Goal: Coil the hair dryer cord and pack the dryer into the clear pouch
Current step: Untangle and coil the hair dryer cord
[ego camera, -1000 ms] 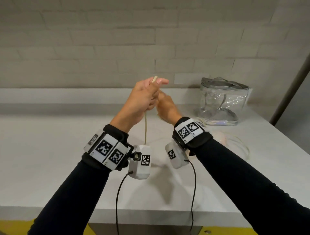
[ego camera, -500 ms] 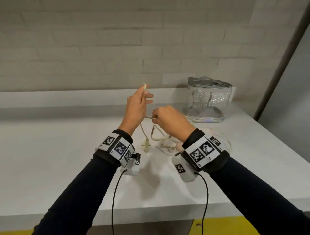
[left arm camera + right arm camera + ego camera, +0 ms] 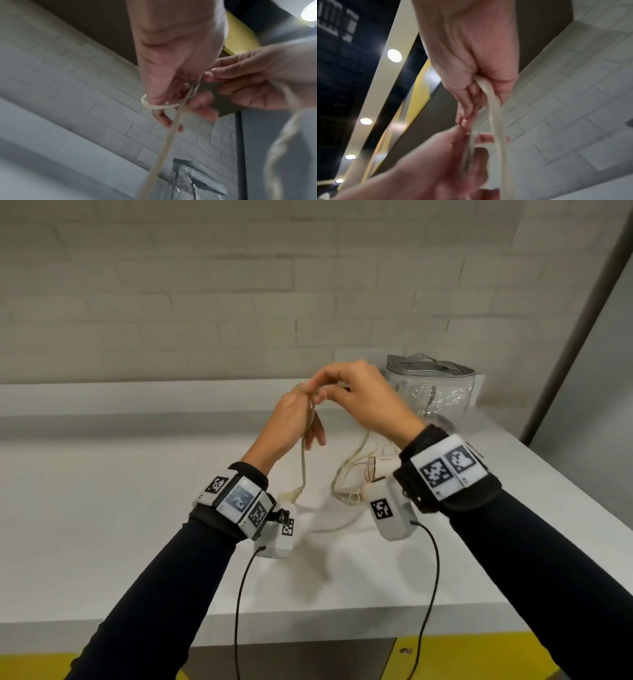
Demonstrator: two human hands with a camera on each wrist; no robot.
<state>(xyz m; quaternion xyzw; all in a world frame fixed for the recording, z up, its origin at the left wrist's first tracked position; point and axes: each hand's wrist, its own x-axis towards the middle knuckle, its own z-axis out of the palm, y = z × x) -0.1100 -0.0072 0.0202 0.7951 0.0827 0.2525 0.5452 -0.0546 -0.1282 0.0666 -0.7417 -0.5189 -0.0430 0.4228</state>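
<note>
Hair dryer cord (image 3: 303, 453) is what we have in hand: we judge this the coiling step, with packing not yet begun. Going from large to small, the white tabletop (image 3: 102, 508) carries the clear pouch (image 3: 432, 386) at the back right, its grey top apparently closed, and the pale hair dryer (image 3: 380, 465) lies near it, partly behind our right wrist. Above the tabletop, our left hand (image 3: 291, 422) has cord looped round its fingers, thumb curled over the turns, while our right hand (image 3: 356, 398) pinches the strand just beside it. The plug end (image 3: 291, 494) dangles low. Next, we would lay another turn over the left fingers, keeping the loops even and the slack untangled.
</note>
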